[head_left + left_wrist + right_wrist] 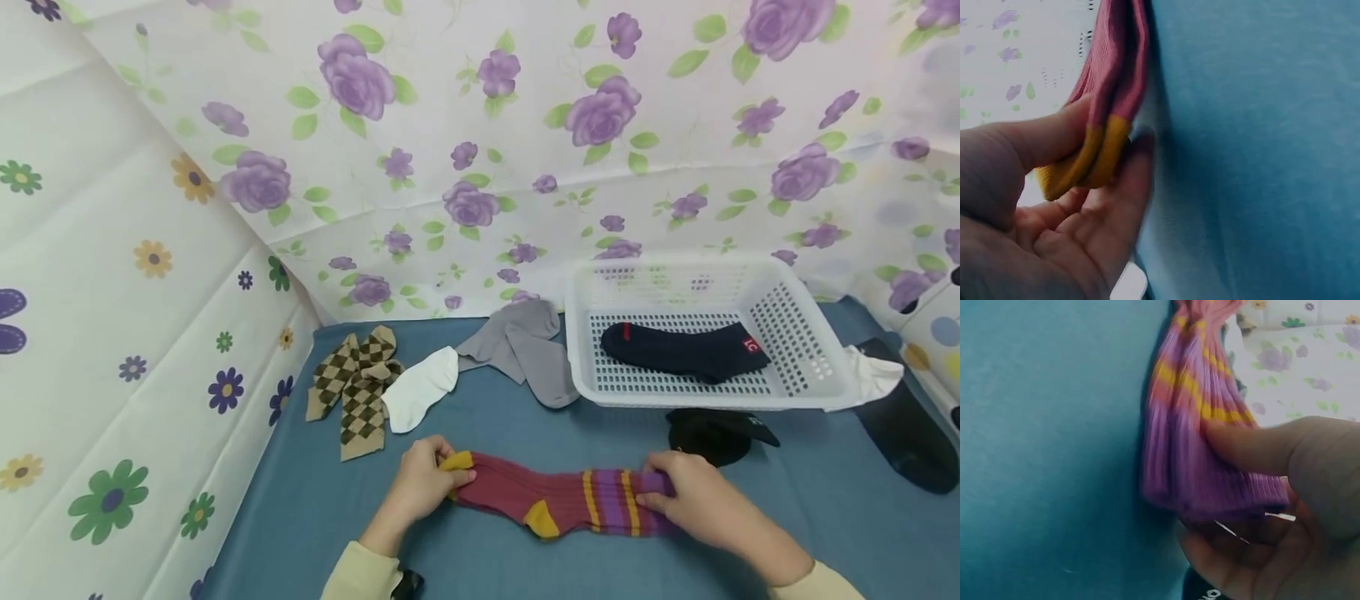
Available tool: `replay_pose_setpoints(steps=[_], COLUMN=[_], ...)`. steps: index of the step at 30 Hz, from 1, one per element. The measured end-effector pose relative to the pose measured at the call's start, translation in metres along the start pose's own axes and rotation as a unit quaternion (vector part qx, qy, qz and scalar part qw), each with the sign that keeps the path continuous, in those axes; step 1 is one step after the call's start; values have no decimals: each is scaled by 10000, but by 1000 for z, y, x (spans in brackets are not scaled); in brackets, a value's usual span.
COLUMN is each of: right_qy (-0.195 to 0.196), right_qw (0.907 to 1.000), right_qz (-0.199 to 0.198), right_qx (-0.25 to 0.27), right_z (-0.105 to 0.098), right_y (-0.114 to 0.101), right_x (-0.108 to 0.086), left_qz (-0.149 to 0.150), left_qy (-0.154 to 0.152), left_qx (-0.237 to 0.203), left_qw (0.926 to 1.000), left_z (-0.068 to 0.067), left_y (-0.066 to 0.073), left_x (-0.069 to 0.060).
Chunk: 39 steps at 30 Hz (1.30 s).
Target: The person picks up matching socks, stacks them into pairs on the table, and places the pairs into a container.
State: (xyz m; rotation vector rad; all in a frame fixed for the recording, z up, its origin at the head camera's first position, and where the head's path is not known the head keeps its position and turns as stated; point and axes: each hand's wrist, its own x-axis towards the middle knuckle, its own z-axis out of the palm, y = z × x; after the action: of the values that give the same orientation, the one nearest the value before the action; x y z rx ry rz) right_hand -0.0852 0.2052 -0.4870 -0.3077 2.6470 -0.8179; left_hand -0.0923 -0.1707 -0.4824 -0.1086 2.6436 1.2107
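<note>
A pair of maroon socks (517,490), laid one over the other, stretches between both hands just over the blue cloth. At its mustard-yellow toe end, my left hand (426,483) pinches the layers between thumb and fingers; two yellow toes (1094,156) show in the left wrist view. My right hand (693,498) grips the purple cuff end, thumb on top. Yellow and purple stripes (1194,381) run across the leg near that cuff in the right wrist view. The yellow heel hangs toward the near side.
A white perforated basket (817,333) stands at the back right, holding navy socks (682,352). Around it lie grey socks (525,346), black socks (708,437), a white sock (873,375) and a long black sock (911,442). Checkered socks (360,392) and another white sock (422,390) lie left.
</note>
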Motion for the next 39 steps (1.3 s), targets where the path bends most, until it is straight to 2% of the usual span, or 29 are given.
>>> replay_pose_setpoints(steps=[3, 7, 12, 20, 26, 29, 31, 35, 39], right_qy=[298, 742, 851, 1413, 1633, 1523, 1241, 700, 618], right_qw=[9990, 9956, 9926, 9882, 9845, 9853, 9881, 9913, 9921], right_qz=[116, 386, 775, 509, 389, 453, 616, 917, 858], right_qx=[325, 423, 385, 306, 515, 631, 669, 631, 671], right_z=[-5, -5, 0, 0, 0, 3, 6, 11, 10], right_y=[1, 4, 6, 2, 1, 1, 0, 0, 0], right_x=[5, 11, 10, 3, 1, 1, 2, 5, 7], left_qz=[2, -137, -332, -103, -311, -380, -399, -217, -16], left_qy=[190, 278, 225, 103, 250, 205, 181, 258, 231], left_qx=[-313, -490, -553, -619, -696, -604, -578, -631, -779], left_qw=[9993, 9983, 9977, 9980, 9968, 9972, 9974, 9974, 9967], left_z=[0, 2, 4, 3, 0, -3, -4, -3, -1], left_y=[1, -1, -1, -1, -6, -6, -5, -4, -6], left_x=[6, 15, 19, 17, 16, 15, 15, 14, 14])
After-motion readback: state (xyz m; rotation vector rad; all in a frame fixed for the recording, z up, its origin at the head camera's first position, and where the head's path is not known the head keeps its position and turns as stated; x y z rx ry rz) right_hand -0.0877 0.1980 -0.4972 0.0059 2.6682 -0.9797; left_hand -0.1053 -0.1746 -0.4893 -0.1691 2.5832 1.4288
